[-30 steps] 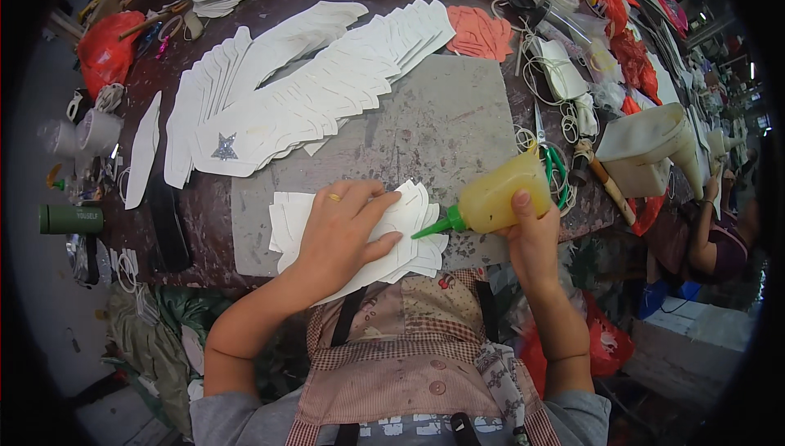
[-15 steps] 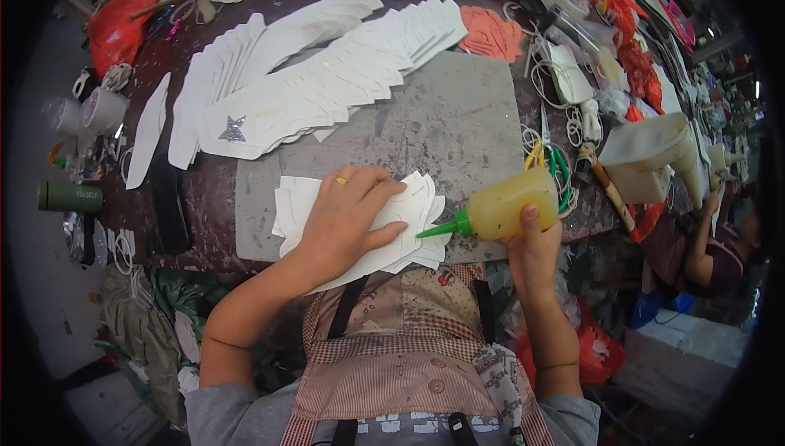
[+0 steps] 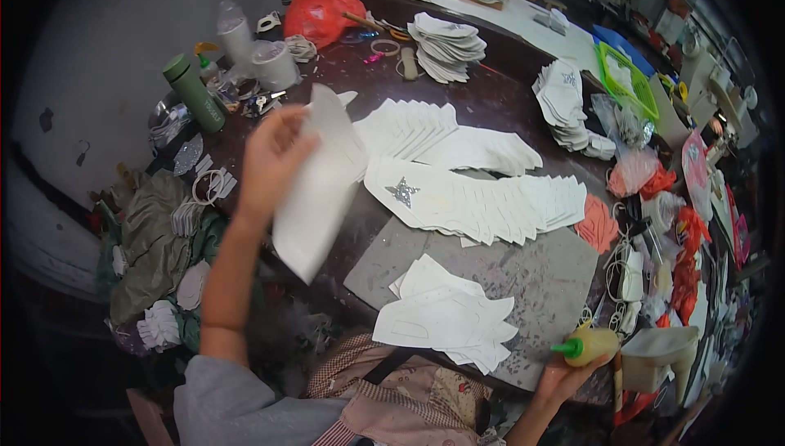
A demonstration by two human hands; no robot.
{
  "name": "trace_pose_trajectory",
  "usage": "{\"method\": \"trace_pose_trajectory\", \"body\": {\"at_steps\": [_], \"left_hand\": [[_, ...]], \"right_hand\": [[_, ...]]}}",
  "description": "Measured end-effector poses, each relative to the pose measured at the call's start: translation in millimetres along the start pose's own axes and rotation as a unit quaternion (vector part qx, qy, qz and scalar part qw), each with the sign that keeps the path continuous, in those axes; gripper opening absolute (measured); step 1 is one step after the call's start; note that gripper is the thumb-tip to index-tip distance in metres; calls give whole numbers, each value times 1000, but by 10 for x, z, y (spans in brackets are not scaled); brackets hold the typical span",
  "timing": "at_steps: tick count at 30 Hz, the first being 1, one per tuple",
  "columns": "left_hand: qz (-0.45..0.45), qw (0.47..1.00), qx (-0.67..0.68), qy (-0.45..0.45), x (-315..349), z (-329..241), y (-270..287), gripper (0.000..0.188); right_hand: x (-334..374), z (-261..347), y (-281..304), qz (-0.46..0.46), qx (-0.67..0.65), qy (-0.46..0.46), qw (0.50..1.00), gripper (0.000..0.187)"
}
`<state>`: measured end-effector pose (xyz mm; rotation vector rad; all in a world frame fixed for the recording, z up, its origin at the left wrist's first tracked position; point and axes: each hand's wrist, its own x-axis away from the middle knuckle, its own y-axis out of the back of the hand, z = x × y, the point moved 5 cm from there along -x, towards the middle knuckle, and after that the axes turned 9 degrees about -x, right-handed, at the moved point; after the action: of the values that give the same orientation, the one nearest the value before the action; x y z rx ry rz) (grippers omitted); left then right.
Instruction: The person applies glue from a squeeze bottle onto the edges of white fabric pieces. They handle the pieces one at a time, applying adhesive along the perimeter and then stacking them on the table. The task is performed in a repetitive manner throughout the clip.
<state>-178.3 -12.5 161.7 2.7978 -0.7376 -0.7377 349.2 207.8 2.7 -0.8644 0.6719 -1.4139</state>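
Since the earlier frame the left hand (image 3: 274, 160) had lifted off the small stack of white cut pieces (image 3: 446, 322) and risen over the bench's left side, and the glue bottle (image 3: 587, 346) had drawn back from the stack toward the near right corner. The left hand was closed in a pinch on the upper edge of a single white cut piece (image 3: 317, 188), which hung tilted in the air above the dark bench (image 3: 507, 103).

At the bench's left edge stood a green flask (image 3: 195, 93) beside clear plastic cups (image 3: 274, 64), with a red bag (image 3: 325, 6) toward the far edge. Right of the raised piece, long fanned rows of white pieces (image 3: 482, 197) lay across the bench's middle, one bearing a silver star (image 3: 402, 192). Nearer the person, the small stack rested on a grey work mat (image 3: 540, 270), apart from both hands.

The right hand (image 3: 560, 379) was wrapped around the base of the yellow glue bottle with its green nozzle pointing left, just off the mat's near right corner. Further white stacks (image 3: 568, 103) and a green basket (image 3: 625, 74) sat toward the far right edge.
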Motion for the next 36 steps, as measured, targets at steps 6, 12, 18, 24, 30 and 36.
{"method": "trace_pose_trajectory", "body": {"at_steps": [6,12,18,24,30,36], "left_hand": [[103,977,-93,165,-1157,1989,906,43],[-139,889,-426,-92,-1076,2160,900,42],[229,954,-153,-122,496,-81,-1097,27],[410,830,-157,-345,1679,-560,-2165,49],[385,840,-223,-310,1681,-482,-2184,49],[442,832,-92,-324,1719,-525,-2164,38]], "right_hand": [[-49,-57,-138,16,-22,-10,1000,61],[-40,-86,-119,7,-8,-16,1000,62],[-25,-27,55,0,-24,-31,999,57],[95,-99,-382,6,125,-21,992,48],[25,-18,-465,12,162,-20,987,46],[-27,-16,-445,2,101,-40,994,47]]}}
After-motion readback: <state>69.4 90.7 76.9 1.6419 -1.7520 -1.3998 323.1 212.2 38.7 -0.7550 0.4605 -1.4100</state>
